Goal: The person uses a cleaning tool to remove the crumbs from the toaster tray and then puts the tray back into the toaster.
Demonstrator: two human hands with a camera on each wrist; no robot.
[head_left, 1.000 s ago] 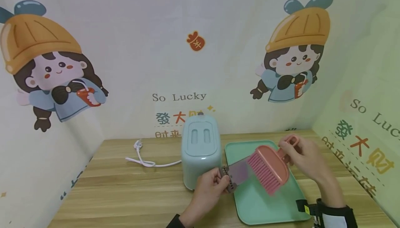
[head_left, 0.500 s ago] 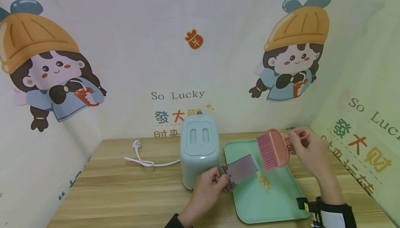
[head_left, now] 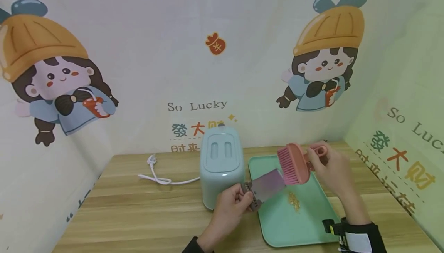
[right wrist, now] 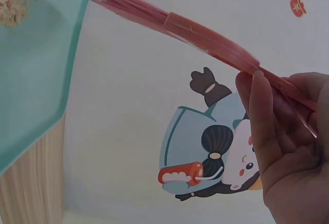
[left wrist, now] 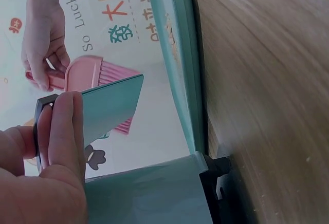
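My left hand (head_left: 231, 203) grips the dark slotted edge of a thin, shiny crumb tray (head_left: 268, 186), thumb on top. The plate tilts out over a green serving tray (head_left: 295, 232). My right hand (head_left: 331, 170) pinches the handle of a wide pink brush (head_left: 297, 164), whose bristles (head_left: 287, 167) overlap the plate's far right corner in the head view. From the left wrist, the bristles (left wrist: 119, 75) show behind the plate. Below the plate's outer end, a small heap of tan crumbs (head_left: 294, 202) lies on the serving tray.
A pale blue toaster (head_left: 222, 156) with a two-slot lid stands just left of the serving tray, close behind my left hand. Its white cord (head_left: 180, 183) and plug (head_left: 151, 160) lie on the wooden table (head_left: 138, 210) to the left. A printed cloth (head_left: 256, 72) hangs behind.
The brush has lifted off the plate, swung right and up, then come back left to the plate's outer end. Crumbs on the serving tray have come into view. The left hand stays nearly still.
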